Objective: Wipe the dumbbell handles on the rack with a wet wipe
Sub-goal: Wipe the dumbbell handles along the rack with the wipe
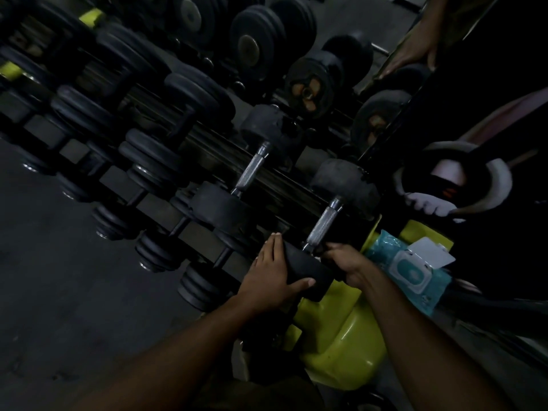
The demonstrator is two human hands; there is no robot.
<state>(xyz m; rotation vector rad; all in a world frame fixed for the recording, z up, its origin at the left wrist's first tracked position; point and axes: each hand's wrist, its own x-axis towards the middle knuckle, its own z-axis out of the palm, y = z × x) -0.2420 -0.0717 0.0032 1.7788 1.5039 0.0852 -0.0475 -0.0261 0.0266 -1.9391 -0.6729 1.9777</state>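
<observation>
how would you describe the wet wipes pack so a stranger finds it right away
Start at the dumbbell rack and follow it to the yellow-green end near the person's right hand. The wet wipes pack lies just beyond that hand: teal and soft, its white flap open, unlike anything nearby.

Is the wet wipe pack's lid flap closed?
No, the white flap on the teal wet wipe pack stands lifted open.

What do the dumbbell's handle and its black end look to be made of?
Handle: bright metal, probably chromed steel, with a crosshatched knurl that catches light. Black end: matte and scuffed, likely rubber coating. The dim light leaves both uncertain.
</observation>
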